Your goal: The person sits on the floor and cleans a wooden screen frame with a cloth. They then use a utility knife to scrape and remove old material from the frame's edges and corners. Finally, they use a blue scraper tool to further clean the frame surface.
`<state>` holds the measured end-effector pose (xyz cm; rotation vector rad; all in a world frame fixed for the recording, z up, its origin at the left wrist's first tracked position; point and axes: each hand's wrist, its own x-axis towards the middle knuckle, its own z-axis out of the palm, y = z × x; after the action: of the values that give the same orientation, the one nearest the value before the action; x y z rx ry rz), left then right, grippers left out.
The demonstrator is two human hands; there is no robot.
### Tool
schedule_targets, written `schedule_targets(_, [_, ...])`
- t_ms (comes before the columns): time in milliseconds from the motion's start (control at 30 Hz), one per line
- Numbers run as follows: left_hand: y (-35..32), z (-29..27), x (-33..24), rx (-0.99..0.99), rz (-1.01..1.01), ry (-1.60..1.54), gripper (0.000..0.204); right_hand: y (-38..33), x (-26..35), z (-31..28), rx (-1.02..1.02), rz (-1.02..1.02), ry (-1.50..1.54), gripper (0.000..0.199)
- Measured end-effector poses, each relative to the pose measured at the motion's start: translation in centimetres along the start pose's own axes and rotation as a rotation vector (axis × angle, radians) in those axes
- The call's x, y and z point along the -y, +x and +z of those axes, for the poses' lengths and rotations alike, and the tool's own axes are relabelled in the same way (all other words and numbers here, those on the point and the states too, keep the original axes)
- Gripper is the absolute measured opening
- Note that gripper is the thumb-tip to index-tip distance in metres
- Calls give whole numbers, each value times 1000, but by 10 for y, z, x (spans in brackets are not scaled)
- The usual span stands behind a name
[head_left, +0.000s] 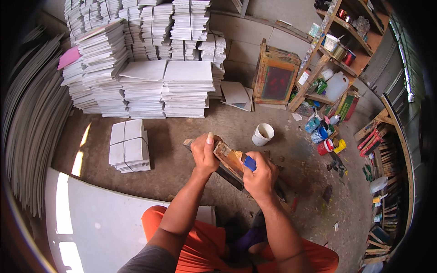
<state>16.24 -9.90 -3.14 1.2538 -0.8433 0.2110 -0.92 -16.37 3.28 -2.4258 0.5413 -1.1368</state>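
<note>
My left hand (pixel 205 152) is closed around the upper left part of a stained wooden piece (pixel 230 160), its thumb pointing up. The piece has a dark strip along its lower edge and lies tilted in front of me, much like a screen-printing squeegee. My right hand (pixel 261 177) is closed on a small blue tool (pixel 249 163) held against the right side of the wood. A pale yellowish bit shows beside the tool's tip; its exact kind cannot be made out. Just beyond my hands a white bucket (pixel 263 134) stands on the floor.
A tied stack of white sheets (pixel 129 145) sits left, with taller paper stacks (pixel 186 86) behind. A white board (pixel 104 223) lies lower left. Framed screens (pixel 276 77) lean at the back wall. Wooden shelves (pixel 337 59) and paint containers (pixel 324 146) occupy the right.
</note>
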Motion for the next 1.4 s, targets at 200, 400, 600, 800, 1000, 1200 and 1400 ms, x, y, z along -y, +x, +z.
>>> schedule_targets(200, [8, 14, -10, 25, 59, 5, 61, 13, -24, -15, 110, 130, 164, 15])
schedule_targets(400, [7, 16, -12, 42, 59, -31, 62, -17, -22, -18, -23, 240, 280, 27])
schedule_targets(600, [5, 24, -12, -4, 10, 0, 51, -26, 2, -15, -125, 145, 41, 25])
schedule_targets(800, [7, 26, -21, -32, 37, 100, 53, -25, -9, 0, -268, -4, -175, 5])
schedule_targets(1000, [6, 26, -20, 14, 14, 73, 52, -19, -23, -10, -156, 48, -195, 6])
schedule_targets(1200, [19, 23, 6, 68, -8, -107, 59, 4, -27, -19, 193, 366, 100, 14])
schedule_targets(1400, [20, 25, 16, 63, -45, -90, 58, -26, -36, -2, -90, 255, 266, 27])
